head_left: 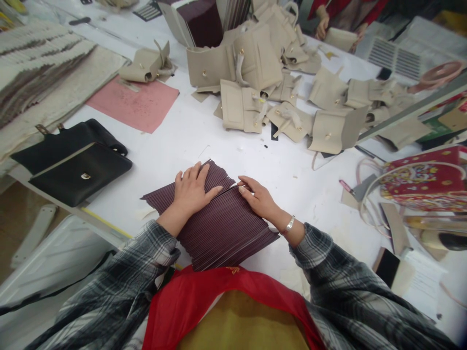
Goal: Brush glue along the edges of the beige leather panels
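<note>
A thick row of thin burgundy leather-like panels (222, 228), edges up and leaning in a fan, lies on the white table right before me. My left hand (191, 189) rests on the far left part of the row, fingers spread and thumb stretched to the right. A narrow dark gap parts the row near that thumb. At the right end of this gap, my right hand (257, 197) has its thumb and index fingertips close together on the panels' edge. Its other fingers are curled, and how many panels it pinches is too small to make out.
A black bag (83, 165) lies at the left, near a pink sheet (142, 104) and stacked layered material (40, 73). Many beige bag parts (251, 63) are heaped at the back. Rightward are a red patterned bag (423, 175) and a metal bar (412, 109). Another person's hands (323, 26) hold a beige piece.
</note>
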Demonstrator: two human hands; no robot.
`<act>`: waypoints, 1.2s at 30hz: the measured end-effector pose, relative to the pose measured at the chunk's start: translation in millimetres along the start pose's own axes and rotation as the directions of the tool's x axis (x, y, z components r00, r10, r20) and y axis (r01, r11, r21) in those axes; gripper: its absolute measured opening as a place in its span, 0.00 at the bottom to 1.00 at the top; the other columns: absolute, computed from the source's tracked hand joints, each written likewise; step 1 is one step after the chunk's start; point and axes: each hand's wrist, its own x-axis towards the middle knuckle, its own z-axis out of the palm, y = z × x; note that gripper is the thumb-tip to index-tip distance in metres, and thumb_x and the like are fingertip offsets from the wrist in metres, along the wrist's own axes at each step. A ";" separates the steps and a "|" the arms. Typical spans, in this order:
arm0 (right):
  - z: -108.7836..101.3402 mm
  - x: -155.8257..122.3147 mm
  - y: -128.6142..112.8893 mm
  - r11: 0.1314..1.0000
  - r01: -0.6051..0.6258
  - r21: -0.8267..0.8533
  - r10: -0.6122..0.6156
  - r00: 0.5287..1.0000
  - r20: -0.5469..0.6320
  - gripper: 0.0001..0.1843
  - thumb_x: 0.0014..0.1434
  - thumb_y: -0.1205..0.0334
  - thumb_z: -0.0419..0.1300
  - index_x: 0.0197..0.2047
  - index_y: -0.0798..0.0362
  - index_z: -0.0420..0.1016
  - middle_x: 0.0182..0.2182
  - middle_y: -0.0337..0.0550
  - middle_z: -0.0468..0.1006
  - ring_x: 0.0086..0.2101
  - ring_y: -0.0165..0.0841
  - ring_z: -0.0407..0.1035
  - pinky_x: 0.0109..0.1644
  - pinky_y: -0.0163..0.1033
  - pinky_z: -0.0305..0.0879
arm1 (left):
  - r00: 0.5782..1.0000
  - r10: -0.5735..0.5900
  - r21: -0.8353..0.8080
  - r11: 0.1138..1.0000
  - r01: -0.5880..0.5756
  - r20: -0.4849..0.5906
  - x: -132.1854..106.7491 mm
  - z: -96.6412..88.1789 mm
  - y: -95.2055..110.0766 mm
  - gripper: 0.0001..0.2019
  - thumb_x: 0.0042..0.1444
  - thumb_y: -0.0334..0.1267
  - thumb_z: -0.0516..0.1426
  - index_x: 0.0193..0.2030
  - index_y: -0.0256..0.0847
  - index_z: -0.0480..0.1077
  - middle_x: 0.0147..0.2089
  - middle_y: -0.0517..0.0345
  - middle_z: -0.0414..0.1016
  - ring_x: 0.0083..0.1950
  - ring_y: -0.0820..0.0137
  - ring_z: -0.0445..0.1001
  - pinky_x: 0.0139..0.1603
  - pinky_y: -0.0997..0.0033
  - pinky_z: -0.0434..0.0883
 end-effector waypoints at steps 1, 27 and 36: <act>0.2 0.5 0.8 1.000 0.028 -0.013 -0.028 1.000 0.007 0.20 0.63 0.52 0.47 0.55 0.49 0.65 0.46 0.45 0.72 0.44 0.34 0.68 0.51 0.44 0.65 | 1.000 0.000 -0.001 1.000 0.000 -0.003 0.0 0.3 0.0 0.36 0.55 0.61 0.43 0.66 0.42 0.49 0.68 0.48 0.50 0.63 0.53 0.54 0.63 0.50 0.48; -2.5 12.6 -4.5 0.990 0.121 -0.066 -0.118 0.992 0.040 0.17 0.64 0.52 0.46 0.48 0.50 0.69 0.42 0.45 0.73 0.44 0.35 0.66 0.51 0.43 0.63 | 1.000 -0.004 -0.041 0.999 0.004 -0.006 -0.9 -2.6 -1.1 0.37 0.54 0.62 0.45 0.66 0.43 0.50 0.68 0.48 0.50 0.63 0.53 0.54 0.63 0.50 0.47; 4.2 16.7 -5.7 0.994 0.081 -0.073 -0.078 0.996 0.036 0.19 0.62 0.49 0.48 0.50 0.50 0.66 0.43 0.45 0.72 0.43 0.35 0.67 0.49 0.44 0.64 | 1.000 -0.018 -0.055 0.998 0.018 -0.003 -0.3 -2.3 -0.6 0.31 0.58 0.55 0.43 0.66 0.44 0.51 0.68 0.50 0.51 0.64 0.54 0.54 0.63 0.50 0.47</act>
